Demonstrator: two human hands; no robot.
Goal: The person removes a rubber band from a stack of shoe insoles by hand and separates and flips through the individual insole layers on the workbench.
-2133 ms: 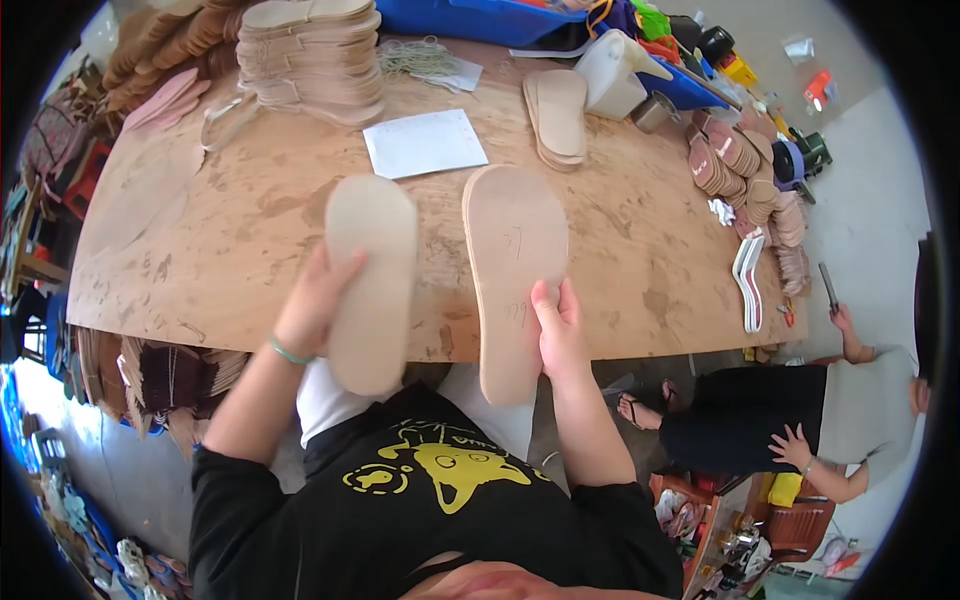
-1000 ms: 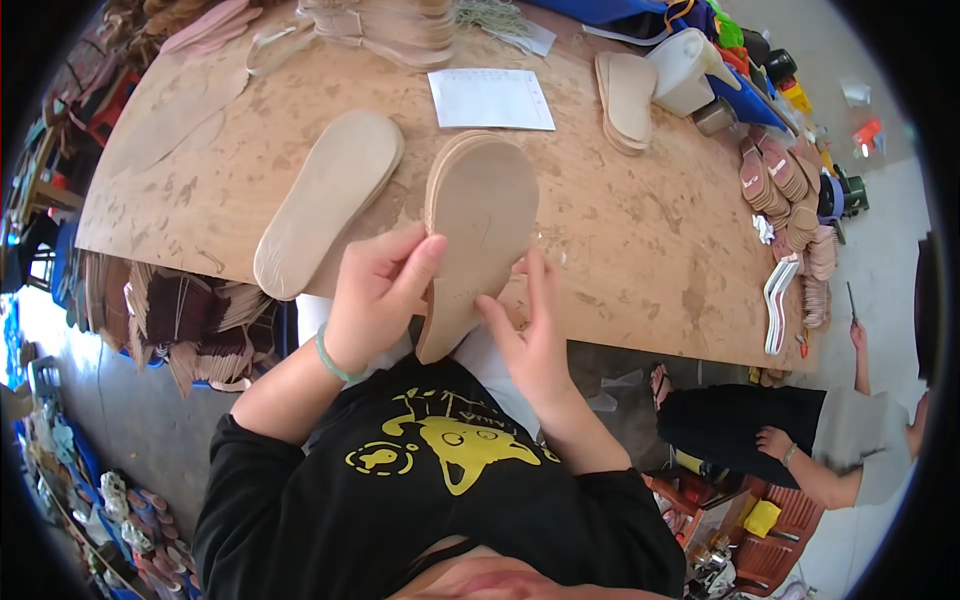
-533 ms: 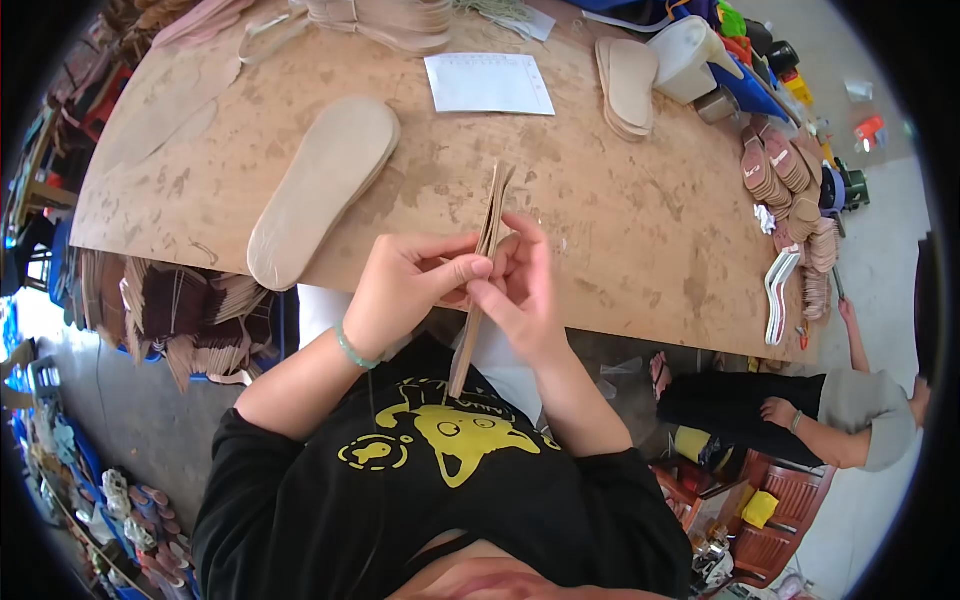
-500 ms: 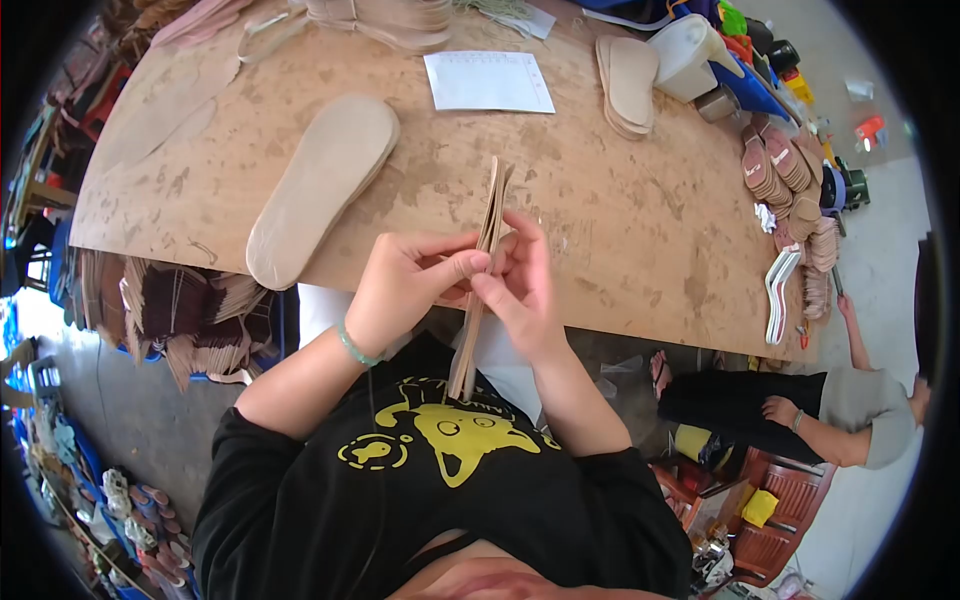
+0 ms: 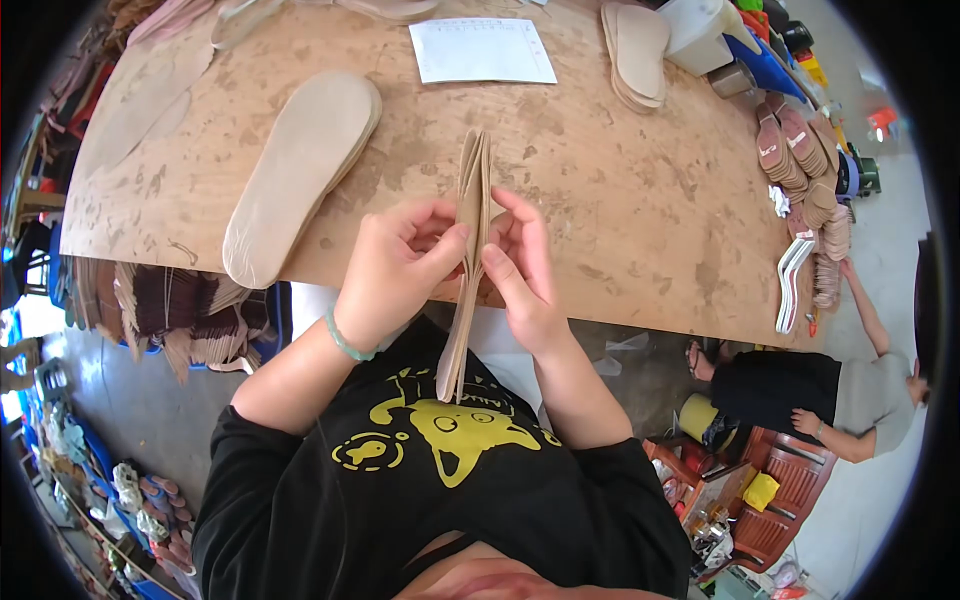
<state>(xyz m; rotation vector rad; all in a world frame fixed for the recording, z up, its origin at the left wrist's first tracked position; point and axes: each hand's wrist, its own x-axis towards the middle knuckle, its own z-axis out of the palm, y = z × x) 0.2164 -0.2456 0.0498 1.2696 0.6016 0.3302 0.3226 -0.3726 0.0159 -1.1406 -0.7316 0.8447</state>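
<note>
A thin stack of beige insoles [image 5: 468, 290] stands on edge between my hands, in front of my chest, its layers slightly fanned at the top. My left hand [image 5: 408, 258] grips its left side with thumb and fingers. On the other side my right hand [image 5: 520, 265] holds it, thumb near the edge and fingers curled behind. Another small pile of beige insoles [image 5: 300, 175] lies slanted on the wooden table [image 5: 620, 240], left of my hands. Beyond my hands is a white sheet of paper [image 5: 482, 52] with writing.
More insoles [image 5: 636, 55] lie at the back right, beside a white container [image 5: 695, 35] and a metal cup [image 5: 732, 79]. Bundled soles [image 5: 790, 150] and white curved strips [image 5: 793, 285] line the right edge. A person [image 5: 800, 395] is beyond the table at the right.
The held insoles have turned from face-on to edge-on, and their layers are now more spread. One pile was set down on the left earlier. The view has shifted slightly.
</note>
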